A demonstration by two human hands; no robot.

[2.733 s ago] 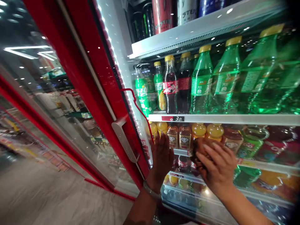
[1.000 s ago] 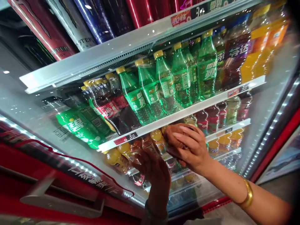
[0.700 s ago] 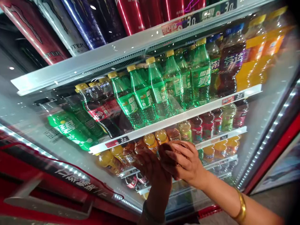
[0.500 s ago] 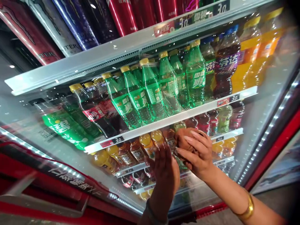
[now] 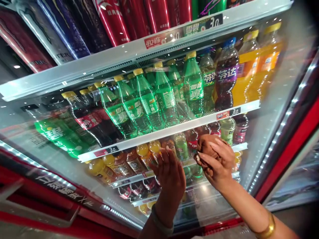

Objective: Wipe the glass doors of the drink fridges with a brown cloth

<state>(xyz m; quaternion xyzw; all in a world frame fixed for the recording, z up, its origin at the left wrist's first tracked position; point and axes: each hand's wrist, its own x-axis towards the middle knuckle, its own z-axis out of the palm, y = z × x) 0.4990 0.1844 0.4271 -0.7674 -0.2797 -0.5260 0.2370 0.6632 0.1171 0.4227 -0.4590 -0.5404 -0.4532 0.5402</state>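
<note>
In my right hand [image 5: 221, 159] is a crumpled brown cloth [image 5: 206, 146], gripped in bent fingers. I hold it up at the glass front of a drinks fridge, before the lower shelves; whether it touches the glass, I cannot tell. To its left rises my left hand [image 5: 171, 171], in shadow, its fingers stretched upward with nothing in them. It is close to the glass too, though contact cannot be made out. Behind the hands stand small juice bottles [image 5: 143, 151] and a green-labelled bottle [image 5: 181, 146]. A gold bracelet [image 5: 269, 227] circles my right forearm.
Green soda bottles [image 5: 152, 106] line the shelf above the hands, with orange soda bottles [image 5: 249, 69] at its right. Tall red cans [image 5: 112, 23] fill the top shelf. A metal handle [image 5: 62, 217] juts out at lower left, near the red frame [image 5: 291, 142]'s opposite side.
The fridge contents have shifted left in view as the camera turned. My right hand, with the cloth, has moved right and away from my left hand, widening the gap between them.
</note>
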